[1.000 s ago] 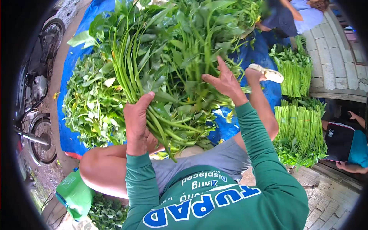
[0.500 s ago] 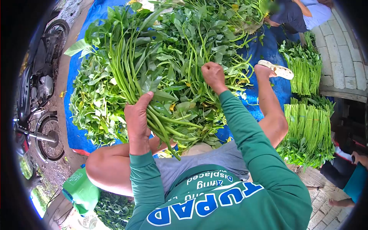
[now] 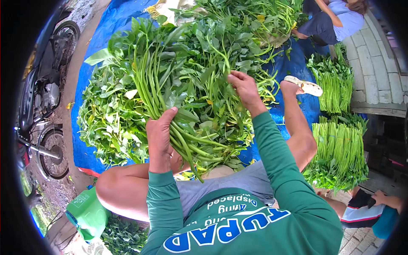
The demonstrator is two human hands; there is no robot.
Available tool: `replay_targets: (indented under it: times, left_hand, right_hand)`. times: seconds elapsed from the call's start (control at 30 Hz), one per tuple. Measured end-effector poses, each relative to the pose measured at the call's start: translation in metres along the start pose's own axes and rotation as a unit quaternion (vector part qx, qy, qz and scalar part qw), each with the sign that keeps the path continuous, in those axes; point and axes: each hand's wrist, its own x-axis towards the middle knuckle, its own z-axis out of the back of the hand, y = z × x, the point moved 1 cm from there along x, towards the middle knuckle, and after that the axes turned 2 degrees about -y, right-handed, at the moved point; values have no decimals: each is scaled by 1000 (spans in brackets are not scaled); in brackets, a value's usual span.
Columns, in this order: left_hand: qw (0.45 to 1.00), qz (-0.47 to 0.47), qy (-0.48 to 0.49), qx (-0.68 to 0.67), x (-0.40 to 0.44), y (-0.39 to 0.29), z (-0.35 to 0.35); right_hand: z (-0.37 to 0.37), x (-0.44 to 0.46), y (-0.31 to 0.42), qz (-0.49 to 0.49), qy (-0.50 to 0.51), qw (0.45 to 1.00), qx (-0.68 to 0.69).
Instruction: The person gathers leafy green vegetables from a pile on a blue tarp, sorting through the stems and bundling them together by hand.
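My left hand (image 3: 159, 131) is closed round a bunch of long green stems (image 3: 148, 87), whose leaves fan out above it and whose cut ends hang toward my lap. To its right, my right hand (image 3: 244, 87) pinches a single leafy stem (image 3: 222, 54) over the heap. Under both hands lies a wide pile of loose leafy greens (image 3: 108, 114).
The pile rests on a blue tarp (image 3: 83, 151). Stacked bundles (image 3: 340, 148) stand at the right. A motorcycle (image 3: 51, 97) is at the left, a green container (image 3: 87, 212) below it. One person (image 3: 327, 21) sits upper right, another (image 3: 374, 212) lower right.
My right hand has gone from open fingers to a fist, then to a pinch on a stem raised from the heap. My left hand keeps its bunch. The person at lower right has shifted downward.
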Motion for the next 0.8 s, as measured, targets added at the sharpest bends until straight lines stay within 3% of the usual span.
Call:
replay_targets:
  times: [0.07,0.37,0.63,0.8]
  left_hand:
    - [1000,6,1,1,-2,-3,-1]
    - [996,59,61,-8,21,50,-4]
    - [987,103,125,3,23,69,-31]
    - [971,171,159,-48,49,117,-27]
  right_hand:
    - [11,-13,16,-21,30,994,104]
    - [24,-106,69,177,-91,980,-6]
    - [30,-146,72,207,-90,974,-27]
    - [28,-162,81,214,-106,970,-40]
